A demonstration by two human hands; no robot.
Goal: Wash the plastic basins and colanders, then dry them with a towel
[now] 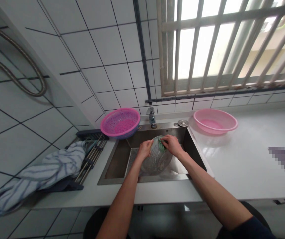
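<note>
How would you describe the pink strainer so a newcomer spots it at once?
Start at the steel sink under the barred window. At its back left corner, left of the tap, sits the strainer. Unlike the smooth pink basin on the right counter, it is full of small holes and purple underneath.

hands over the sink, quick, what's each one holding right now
left hand: closed on the rim of the clear bowl
right hand: closed on a green sponge, pressed against the bowl
</note>
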